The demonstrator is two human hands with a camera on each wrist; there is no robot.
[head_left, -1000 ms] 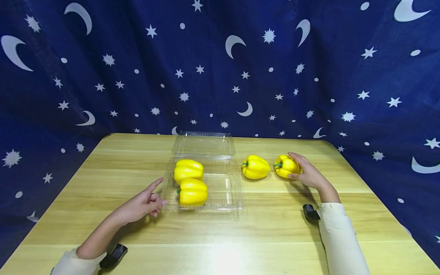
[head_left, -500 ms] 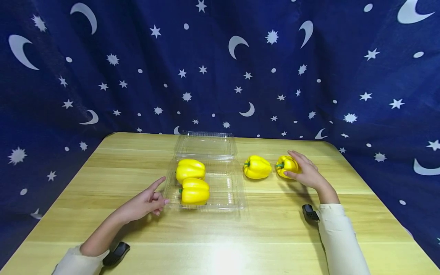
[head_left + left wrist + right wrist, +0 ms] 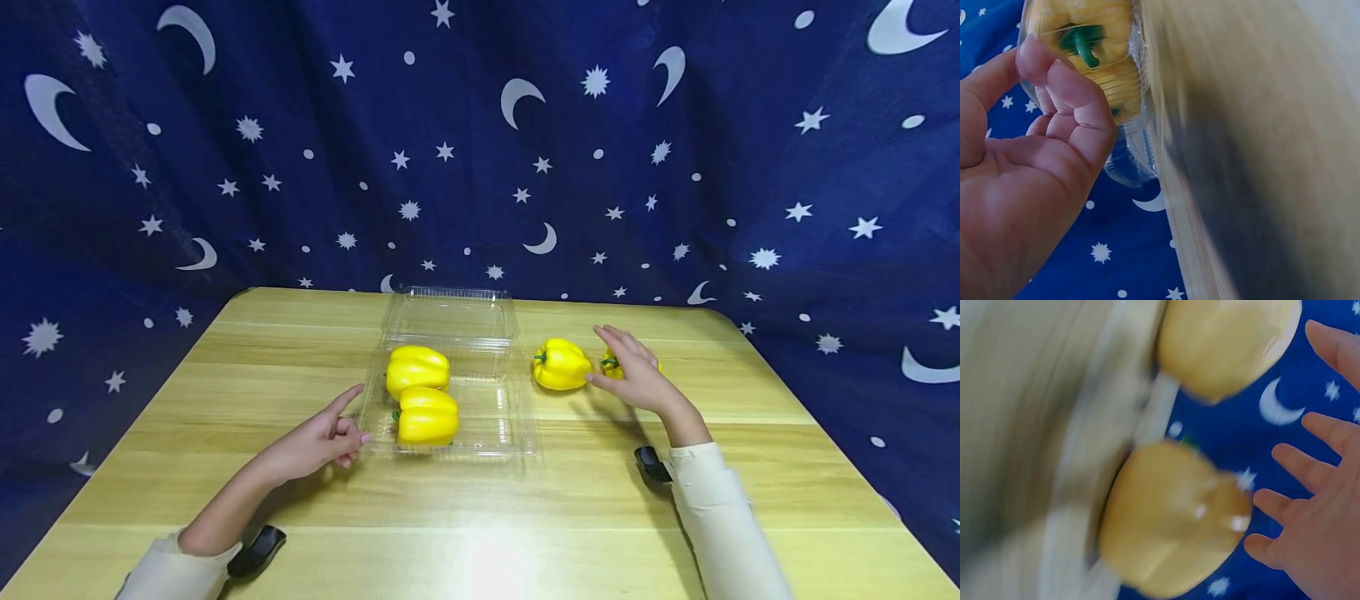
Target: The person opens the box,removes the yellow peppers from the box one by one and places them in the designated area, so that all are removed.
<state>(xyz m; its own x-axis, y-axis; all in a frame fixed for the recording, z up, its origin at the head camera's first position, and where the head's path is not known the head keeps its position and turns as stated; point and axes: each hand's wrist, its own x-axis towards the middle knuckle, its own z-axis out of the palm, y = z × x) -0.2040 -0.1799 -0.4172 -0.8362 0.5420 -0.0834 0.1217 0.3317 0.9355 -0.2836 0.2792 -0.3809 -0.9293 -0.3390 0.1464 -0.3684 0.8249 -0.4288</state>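
My left hand (image 3: pixel 315 446) is at the left edge of an open clear plastic clamshell container (image 3: pixel 491 408). Its thumb and curled fingers hold the rim, while one finger stretches out along the side. Inside the container lie two yellow bell peppers, the rear one (image 3: pixel 417 371) and the front one (image 3: pixel 427 417), touching. My right hand (image 3: pixel 637 375) hovers with spread fingers beside a third yellow bell pepper (image 3: pixel 561 364) on the table. It hides most of a fourth bell pepper (image 3: pixel 611 364). In the right wrist view, no fingertip meets the near bell pepper (image 3: pixel 1172 519).
The container's raised lid (image 3: pixel 450 318) lies back toward the far edge of the wooden table (image 3: pixel 315 333). Behind the table hangs a dark blue curtain (image 3: pixel 465 125) with moons and stars. A black wrist device (image 3: pixel 258 550) is strapped at each sleeve.
My right hand has left the far-right bell pepper and moved left toward the bell pepper beside it. My left hand keeps its place at the container. The head view has shifted slightly.
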